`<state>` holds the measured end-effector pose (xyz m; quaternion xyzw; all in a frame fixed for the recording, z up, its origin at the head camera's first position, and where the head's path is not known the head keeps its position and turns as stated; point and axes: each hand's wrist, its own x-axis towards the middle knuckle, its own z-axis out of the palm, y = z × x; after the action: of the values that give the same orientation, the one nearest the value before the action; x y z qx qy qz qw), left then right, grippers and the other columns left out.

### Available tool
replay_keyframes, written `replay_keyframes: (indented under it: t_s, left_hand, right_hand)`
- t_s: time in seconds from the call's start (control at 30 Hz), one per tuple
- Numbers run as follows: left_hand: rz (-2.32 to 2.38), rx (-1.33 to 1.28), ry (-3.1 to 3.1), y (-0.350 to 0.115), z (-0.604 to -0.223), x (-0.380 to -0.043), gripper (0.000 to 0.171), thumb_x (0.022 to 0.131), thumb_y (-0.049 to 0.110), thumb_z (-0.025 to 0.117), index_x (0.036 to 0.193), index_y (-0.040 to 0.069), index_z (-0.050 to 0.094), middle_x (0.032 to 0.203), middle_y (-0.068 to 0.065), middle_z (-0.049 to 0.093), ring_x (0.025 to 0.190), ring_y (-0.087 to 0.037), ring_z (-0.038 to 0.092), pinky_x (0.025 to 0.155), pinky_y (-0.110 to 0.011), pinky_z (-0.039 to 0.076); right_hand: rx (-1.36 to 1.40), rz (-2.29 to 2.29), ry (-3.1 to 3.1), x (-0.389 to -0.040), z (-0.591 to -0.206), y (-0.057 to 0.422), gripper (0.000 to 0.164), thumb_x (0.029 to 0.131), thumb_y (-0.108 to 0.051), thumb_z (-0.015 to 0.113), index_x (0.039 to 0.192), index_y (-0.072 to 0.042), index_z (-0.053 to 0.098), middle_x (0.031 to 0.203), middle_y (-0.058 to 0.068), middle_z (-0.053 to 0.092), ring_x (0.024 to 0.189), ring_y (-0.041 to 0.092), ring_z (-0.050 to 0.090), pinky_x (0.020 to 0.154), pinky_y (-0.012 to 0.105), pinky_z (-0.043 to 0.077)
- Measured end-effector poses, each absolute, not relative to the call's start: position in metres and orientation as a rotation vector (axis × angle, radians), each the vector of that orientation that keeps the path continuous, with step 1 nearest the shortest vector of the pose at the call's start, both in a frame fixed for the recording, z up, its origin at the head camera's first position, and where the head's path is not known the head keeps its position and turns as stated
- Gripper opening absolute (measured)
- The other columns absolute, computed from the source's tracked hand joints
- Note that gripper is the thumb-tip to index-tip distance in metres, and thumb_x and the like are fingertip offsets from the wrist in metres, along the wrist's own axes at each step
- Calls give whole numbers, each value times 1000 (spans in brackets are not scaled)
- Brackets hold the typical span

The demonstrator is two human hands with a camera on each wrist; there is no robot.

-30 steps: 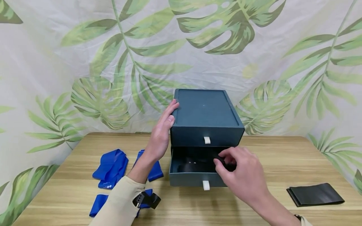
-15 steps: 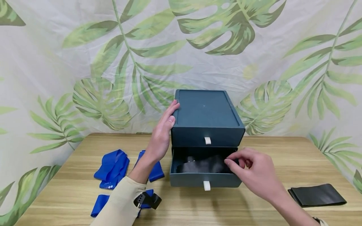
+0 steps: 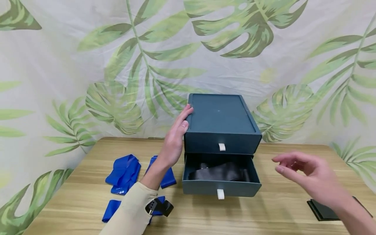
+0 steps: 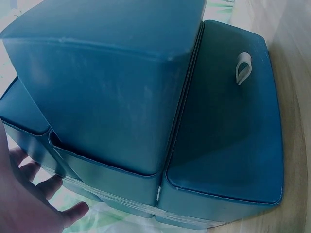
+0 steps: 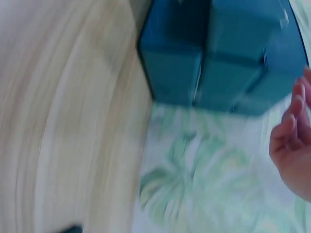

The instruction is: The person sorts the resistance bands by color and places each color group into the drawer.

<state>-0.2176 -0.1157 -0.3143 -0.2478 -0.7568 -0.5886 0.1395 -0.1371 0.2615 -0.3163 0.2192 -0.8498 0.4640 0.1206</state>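
A dark blue-green drawer unit (image 3: pixel 224 114) stands on the table, its middle drawer (image 3: pixel 202 188) pulled out. Inside that drawer lies a folded, shiny black band (image 3: pixel 221 172). My left hand (image 3: pixel 173 143) rests along the unit's left side with straight fingers, fingertips at the top edge. To the right of the unit, my right hand (image 3: pixel 308 174) is in the air, fingers loosely bent and holding nothing. Below it a black folded band (image 3: pixel 323 210) lies on the table, partly hidden by the wrist. In the left wrist view the bottom drawer (image 4: pixel 226 121) is closed.
Several blue folded bands lie on the left of the wooden table (image 3: pixel 258 215), among them a bunched one (image 3: pixel 124 173) and a flat one (image 3: pixel 168 179) behind my left forearm. A leaf-patterned cloth (image 3: pixel 164 65) hangs behind the table.
My right hand has let go of the black band, leaving it in the drawer, and moved out to the right toward the other black band. The left hand stays on the unit.
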Motion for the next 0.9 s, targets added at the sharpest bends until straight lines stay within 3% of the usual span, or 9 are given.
replay_keyframes:
  t_s: [0.17, 0.43, 0.73, 0.9]
  left_hand:
    - [-1708, -714, -2173, -116, -315, -218, 54, 116, 31, 28, 167, 15, 34, 179, 3, 20, 167, -19, 16, 133, -59, 17]
    - [-1697, -720, -2176, -114, -314, -217, 54, 116, 33, 29, 167, 16, 34, 179, 3, 21, 166, -17, 16, 133, -57, 17]
    - [-1704, -723, -2175, -114, -316, -218, 54, 116, 33, 29, 167, 16, 34, 179, 4, 21, 167, -17, 15, 133, -57, 16]
    - [-1700, -720, -2175, -114, -316, -217, 54, 116, 34, 29, 167, 16, 34, 179, 4, 21, 166, -16, 15, 133, -56, 16]
  right_hand:
    - [642, 1369, -2613, -146, -324, 316, 29, 95, 11, 68, 121, -1, 75, 113, -9, 78, 91, 11, 69, 74, 21, 57]
    - [910, 1291, -2706, -155, -360, 386, 39, 90, 20, 66, 123, 0, 74, 124, -14, 76, 102, 3, 67, 75, 22, 58]
    - [869, 1274, -3015, -164, -399, 430, 35, 99, 5, 64, 132, -7, 71, 131, -33, 65, 110, -9, 61, 77, 18, 54]
    - [1096, 1462, -2949, -170, -412, 441, 42, 98, 12, 59, 137, -3, 67, 136, -23, 68, 118, -9, 62, 82, 15, 53]
